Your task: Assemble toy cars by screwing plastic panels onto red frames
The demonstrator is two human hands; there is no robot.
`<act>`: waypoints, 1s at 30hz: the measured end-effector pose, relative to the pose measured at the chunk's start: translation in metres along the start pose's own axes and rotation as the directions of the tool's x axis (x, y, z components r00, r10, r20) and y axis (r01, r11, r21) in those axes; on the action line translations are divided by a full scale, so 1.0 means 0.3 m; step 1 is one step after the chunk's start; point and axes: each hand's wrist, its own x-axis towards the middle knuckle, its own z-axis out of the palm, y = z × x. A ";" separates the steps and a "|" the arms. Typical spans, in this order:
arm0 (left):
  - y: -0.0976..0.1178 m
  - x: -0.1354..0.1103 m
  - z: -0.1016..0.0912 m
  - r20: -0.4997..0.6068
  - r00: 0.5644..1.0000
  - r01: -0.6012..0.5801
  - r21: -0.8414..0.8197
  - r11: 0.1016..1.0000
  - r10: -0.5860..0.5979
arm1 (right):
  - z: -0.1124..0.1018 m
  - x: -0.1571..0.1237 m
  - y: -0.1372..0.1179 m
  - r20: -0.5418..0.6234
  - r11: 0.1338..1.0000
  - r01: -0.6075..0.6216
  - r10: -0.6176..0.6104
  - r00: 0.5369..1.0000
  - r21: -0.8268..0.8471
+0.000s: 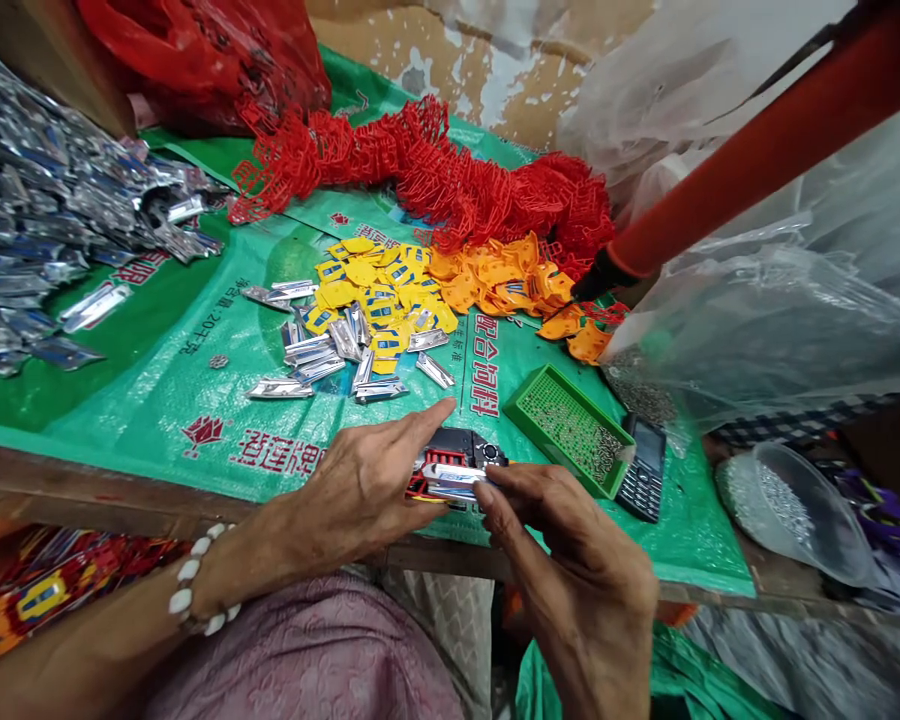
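My left hand [371,470] reaches in from the left, its index finger stretched out behind a black and red toy car body [457,443] and its thumb in front, steadying that body at the table's front edge. My right hand [562,530] pinches the right end of a shiny silver plastic piece [454,478] with blue markings, over the car body. My left fingers hide part of the body. Just behind lie loose silver pieces [315,358], yellow printed pieces [382,290] and orange pieces [495,275].
A green basket [521,405] of small screws stands to the right, beside a black keypad phone [645,465]. Red plastic frames [435,170] heap up at the back. Many silver parts [37,220] pile at left. An orange-red pole [757,150] slants in from upper right, above a clear tub [787,500].
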 end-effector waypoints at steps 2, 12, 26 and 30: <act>0.001 -0.003 0.002 0.001 1.000 0.006 -0.015 1.000 -0.006 | -0.030 -0.003 -0.012 -0.049 0.991 -0.122 0.125 0.991 0.058; -0.006 -0.009 0.010 0.010 0.999 0.046 -0.045 0.998 -0.046 | -0.066 0.005 0.010 -0.221 0.913 -0.351 0.394 0.892 0.209; 0.008 -0.019 -0.018 -0.016 0.995 0.098 -0.197 0.976 -0.103 | -0.052 0.051 0.032 -0.191 0.911 -0.311 0.367 0.910 0.269; 0.032 -0.054 -0.033 0.083 0.991 0.122 -0.281 0.952 -0.102 | -0.036 0.160 0.093 0.033 0.887 -0.382 0.387 0.921 0.259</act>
